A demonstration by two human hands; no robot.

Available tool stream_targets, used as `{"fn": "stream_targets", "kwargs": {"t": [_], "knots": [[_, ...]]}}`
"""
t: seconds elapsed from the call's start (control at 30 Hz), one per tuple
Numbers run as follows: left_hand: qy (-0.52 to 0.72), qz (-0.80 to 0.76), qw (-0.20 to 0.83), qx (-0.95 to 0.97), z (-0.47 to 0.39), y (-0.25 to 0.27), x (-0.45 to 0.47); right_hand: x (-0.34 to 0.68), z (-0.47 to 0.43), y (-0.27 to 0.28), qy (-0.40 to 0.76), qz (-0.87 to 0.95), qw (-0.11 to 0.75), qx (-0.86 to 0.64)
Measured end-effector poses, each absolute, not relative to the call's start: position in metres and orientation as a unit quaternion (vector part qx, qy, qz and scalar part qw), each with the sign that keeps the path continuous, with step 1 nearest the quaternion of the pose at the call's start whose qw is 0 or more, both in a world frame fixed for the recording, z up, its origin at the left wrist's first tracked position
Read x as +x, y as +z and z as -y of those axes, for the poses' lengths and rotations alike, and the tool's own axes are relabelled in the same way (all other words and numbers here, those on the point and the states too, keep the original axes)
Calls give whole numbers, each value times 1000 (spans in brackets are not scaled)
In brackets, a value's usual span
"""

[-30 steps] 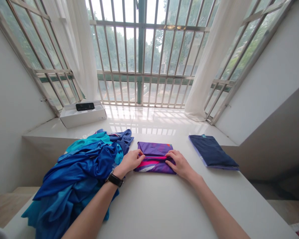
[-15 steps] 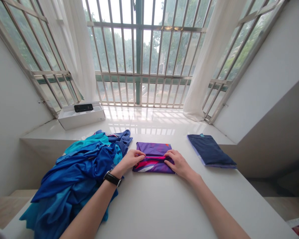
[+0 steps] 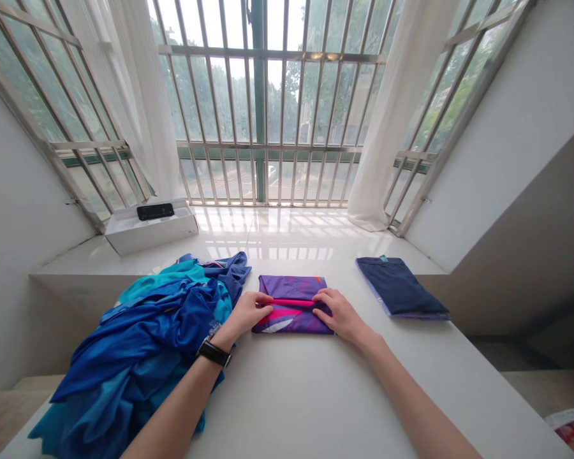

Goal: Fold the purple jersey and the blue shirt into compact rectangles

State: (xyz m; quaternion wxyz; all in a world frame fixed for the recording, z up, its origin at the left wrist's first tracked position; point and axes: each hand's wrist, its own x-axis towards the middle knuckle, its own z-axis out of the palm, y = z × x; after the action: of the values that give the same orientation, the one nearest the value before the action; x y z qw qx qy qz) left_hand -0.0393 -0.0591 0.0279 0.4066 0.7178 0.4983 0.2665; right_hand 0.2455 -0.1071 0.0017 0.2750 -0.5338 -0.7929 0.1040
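Note:
A purple garment (image 3: 291,324) with pink, white and orange patterning lies folded into a flat rectangle on the white table (image 3: 287,395). Across its middle runs a seam where two folded edges meet, with a bright pink strip between them. My left hand (image 3: 247,313) pinches the left end of this seam between thumb and fingers. At the right end, my right hand (image 3: 340,313) grips the fabric in the same way. The garment's exact kind cannot be made out while folded. A black watch (image 3: 214,352) is on my left wrist.
A loose heap of blue and turquoise clothes (image 3: 143,344) lies left of my left arm. Folded dark navy clothing (image 3: 399,287) rests at the right. On the sill stands a white box (image 3: 148,233) with a black phone (image 3: 155,211) on top, before the barred window.
The pink strip along the seam looks straighter and narrower between my hands. Both hands keep their hold at the two ends. The view has shifted slightly.

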Motion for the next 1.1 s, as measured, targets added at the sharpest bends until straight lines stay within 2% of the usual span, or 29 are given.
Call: {"fn": "stream_targets", "kwargs": {"t": [0.27, 0.57, 0.93, 1.1], "knots": [[238, -528, 186, 794, 60, 25, -40, 242, 108, 6, 67, 773, 271, -570], [209, -546, 161, 795, 60, 19, -29, 236, 103, 1, 76, 708, 301, -635], [183, -552, 153, 799, 57, 18, -31, 240, 96, -7, 100, 690, 318, -643], [173, -563, 95, 802, 61, 24, -32, 248, 98, -1, 89, 707, 330, -619]]}}
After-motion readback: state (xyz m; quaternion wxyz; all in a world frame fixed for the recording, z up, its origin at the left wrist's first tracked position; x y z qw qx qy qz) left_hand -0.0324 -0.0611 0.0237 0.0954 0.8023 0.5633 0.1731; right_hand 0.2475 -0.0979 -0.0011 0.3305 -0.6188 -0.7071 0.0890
